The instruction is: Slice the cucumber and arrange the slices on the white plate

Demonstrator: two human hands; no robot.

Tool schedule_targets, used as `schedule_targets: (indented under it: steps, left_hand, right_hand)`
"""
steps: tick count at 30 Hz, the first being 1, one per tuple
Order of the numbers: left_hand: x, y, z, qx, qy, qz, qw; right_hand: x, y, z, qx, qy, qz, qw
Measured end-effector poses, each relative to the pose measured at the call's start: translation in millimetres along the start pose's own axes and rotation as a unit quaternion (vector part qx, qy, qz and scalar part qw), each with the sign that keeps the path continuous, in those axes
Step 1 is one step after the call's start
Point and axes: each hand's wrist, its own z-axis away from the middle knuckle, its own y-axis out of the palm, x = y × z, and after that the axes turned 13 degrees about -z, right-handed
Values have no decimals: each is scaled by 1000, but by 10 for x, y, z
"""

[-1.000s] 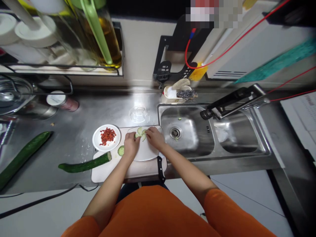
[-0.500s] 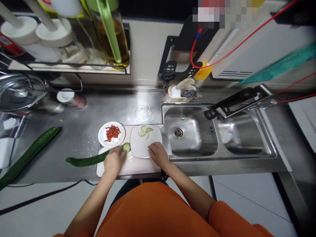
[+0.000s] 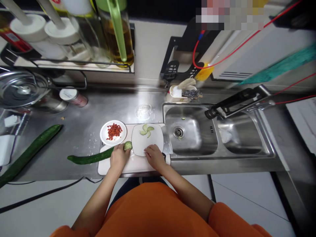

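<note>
My left hand (image 3: 119,157) is closed over the cut end of a long cucumber (image 3: 90,159), its fingertips at the pale round cut face (image 3: 127,145). The cucumber lies across the left part of the white cutting board (image 3: 138,167) and onto the counter. Over the near edge of a white squarish plate (image 3: 140,143) is my right hand (image 3: 156,158), fingers drawn together; anything between them is too small to make out. Several thin cucumber slices (image 3: 144,132) fan out on the plate's far part. Behind my left hand, a round white dish (image 3: 105,139) holds small red pieces (image 3: 114,131).
A second cucumber (image 3: 32,153) rests on the steel counter at left. To the right is a double sink (image 3: 191,149) with a black tap (image 3: 229,102). A pinkish can (image 3: 79,100) and a rack of bottles (image 3: 123,42) stand behind.
My right hand has shifted slightly left along the plate's near edge, and a dark handle-like thing shows beside it. The left hand remains at the cucumber's cut end. The view has shifted a little.
</note>
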Motion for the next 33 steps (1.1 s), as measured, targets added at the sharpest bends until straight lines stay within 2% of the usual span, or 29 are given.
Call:
schedule_targets:
  steps: [6, 10, 19, 24, 30, 33]
  left_hand:
    - [8, 27, 18, -42, -3, 37, 998]
    - [29, -1, 35, -30, -16, 104, 994]
    - [72, -65, 66, -32, -21, 196, 980]
    - [73, -56, 76, -39, -29, 216, 975]
    - [80, -86, 114, -74, -32, 241, 967]
    - [73, -127, 125, -95, -25, 266, 959]
  right_hand:
    - [38, 32, -11, 10, 3, 1, 1000]
    - [82, 85, -91, 18, 7, -7, 1000]
    - [233, 308, -621, 83, -5, 62, 995]
    - [273, 364, -773, 105, -7, 73, 992]
    - [262, 331, -811, 69, 7, 19, 997]
    - [258, 226, -807, 84, -1, -55, 995]
